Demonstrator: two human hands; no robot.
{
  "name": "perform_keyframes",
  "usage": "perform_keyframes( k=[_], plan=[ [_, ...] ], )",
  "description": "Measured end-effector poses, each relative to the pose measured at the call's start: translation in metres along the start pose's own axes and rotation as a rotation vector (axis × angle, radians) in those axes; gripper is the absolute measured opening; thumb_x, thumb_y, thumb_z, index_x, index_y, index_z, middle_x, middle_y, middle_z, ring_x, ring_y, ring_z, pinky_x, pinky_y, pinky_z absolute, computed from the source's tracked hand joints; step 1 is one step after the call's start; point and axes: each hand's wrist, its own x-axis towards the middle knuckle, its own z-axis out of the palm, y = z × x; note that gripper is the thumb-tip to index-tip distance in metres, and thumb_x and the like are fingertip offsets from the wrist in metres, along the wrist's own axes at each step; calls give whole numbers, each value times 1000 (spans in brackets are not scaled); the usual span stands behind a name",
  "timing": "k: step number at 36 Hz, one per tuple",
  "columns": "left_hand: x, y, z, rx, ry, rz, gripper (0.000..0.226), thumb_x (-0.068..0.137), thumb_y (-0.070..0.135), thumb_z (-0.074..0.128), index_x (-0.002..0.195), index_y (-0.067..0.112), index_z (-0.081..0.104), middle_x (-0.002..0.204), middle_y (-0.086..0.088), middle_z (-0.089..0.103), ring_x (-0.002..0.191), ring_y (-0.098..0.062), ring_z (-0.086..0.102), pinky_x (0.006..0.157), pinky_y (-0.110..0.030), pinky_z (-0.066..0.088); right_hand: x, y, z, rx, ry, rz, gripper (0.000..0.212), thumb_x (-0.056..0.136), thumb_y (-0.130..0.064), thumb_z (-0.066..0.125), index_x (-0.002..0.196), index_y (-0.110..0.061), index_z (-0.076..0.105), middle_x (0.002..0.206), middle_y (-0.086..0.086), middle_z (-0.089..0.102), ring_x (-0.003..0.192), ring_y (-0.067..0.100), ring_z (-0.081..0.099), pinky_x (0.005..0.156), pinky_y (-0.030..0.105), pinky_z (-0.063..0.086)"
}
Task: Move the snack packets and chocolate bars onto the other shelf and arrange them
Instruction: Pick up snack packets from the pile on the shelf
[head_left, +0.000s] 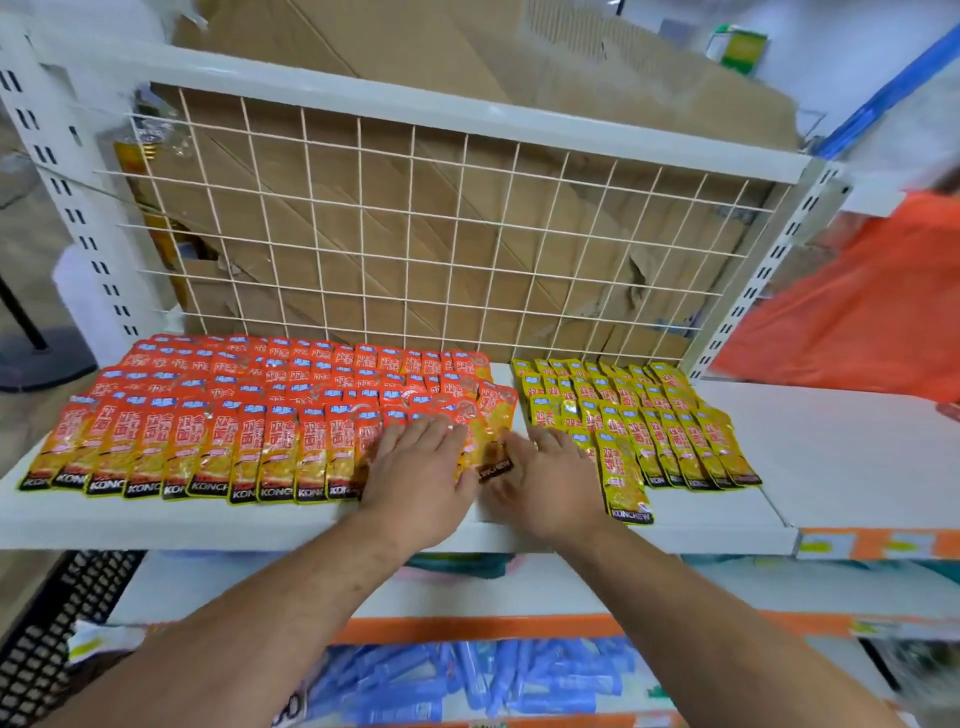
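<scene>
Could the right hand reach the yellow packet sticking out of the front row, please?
Probably yes: the right hand lies flat right beside that yellow packet, with nothing between them.

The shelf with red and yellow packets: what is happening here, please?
A person is arranging stock on a white shelf. The left hand lies flat on the right end of the red snack packets. The right hand, also flat, rests by a crooked packet between the groups. The yellow snack packets sit in rows to the right, one sticking out forward.
</scene>
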Motion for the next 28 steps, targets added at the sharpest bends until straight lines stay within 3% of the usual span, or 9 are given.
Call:
perform_keyframes(
  k=[2, 4, 8, 13, 16, 18, 21, 25, 28],
  plan=[
    [3, 14, 5, 30, -5, 32, 86, 79, 58, 0, 153, 26, 31, 160, 2, 28, 149, -20, 17, 118, -44, 2, -11, 11, -3, -17, 40, 11, 74, 73, -61, 34, 130, -23, 60, 136, 7, 57, 129, 34, 48, 101, 47, 42],
    [6, 28, 9, 49, -9, 56, 80, 84, 56, 5, 153, 27, 31, 160, 1, 29, 149, -23, 20, 119, -44, -1, -21, 24, -8, -14, 62, 36, 69, 73, -58, 35, 123, -19, 63, 135, 11, 59, 126, 37, 52, 100, 49, 44],
    [9, 61, 10, 48, -33, 96, 67, 93, 53, 20, 154, 27, 27, 162, 2, 24, 149, -21, 18, 121, -48, 1, -40, 52, -24, -10, 6, 64, 74, 79, -60, 32, 142, -25, 49, 154, 8, 42, 141, 32, 35, 113, 46, 32],
    [9, 110, 14, 23, -12, 139, 73, 88, 54, 17, 152, 25, 34, 159, 0, 32, 148, -23, 24, 120, -47, 10, -61, 100, -28, 17, 26, 110, 67, 86, -53, 57, 146, -25, 46, 155, 8, 40, 142, 32, 35, 113, 44, 33],
    [12, 144, 21, 48, -12, 157, 79, 82, 57, 13, 149, 25, 41, 156, -1, 38, 146, -23, 31, 119, -50, 15, -75, 135, -27, 34, 76, 139, 69, 79, -58, 46, 135, -20, 59, 140, 13, 56, 129, 35, 51, 105, 47, 45],
    [14, 171, 29, 46, -17, 164, 79, 81, 58, 16, 146, 24, 46, 154, -2, 42, 144, -25, 35, 118, -51, 19, -86, 163, -28, 43, 79, 147, 75, 76, -61, 36, 133, -19, 60, 136, 13, 59, 125, 35, 54, 101, 48, 47],
    [14, 215, 35, 43, 13, 180, 75, 82, 56, 22, 139, 20, 55, 147, -5, 51, 137, -28, 45, 113, -53, 28, -104, 206, -35, 33, 88, 152, 75, 76, -61, 36, 132, -18, 62, 133, 14, 60, 120, 36, 57, 97, 48, 51],
    [14, 277, 42, 59, -31, 206, 88, 78, 58, 2, 153, 24, 32, 161, -1, 27, 149, -23, 20, 120, -47, 7, -125, 267, -44, 28, 101, 141, 70, 80, -57, 39, 130, -14, 62, 133, 16, 60, 118, 37, 58, 96, 49, 51],
    [17, 320, 48, 60, -30, 226, 89, 77, 59, 0, 154, 24, 29, 162, 0, 26, 150, -22, 18, 121, -46, 6, -145, 306, -58, 27, 106, 168, 68, 82, -55, 44, 135, -15, 59, 138, 18, 57, 125, 37, 54, 104, 47, 46]
  ],
)
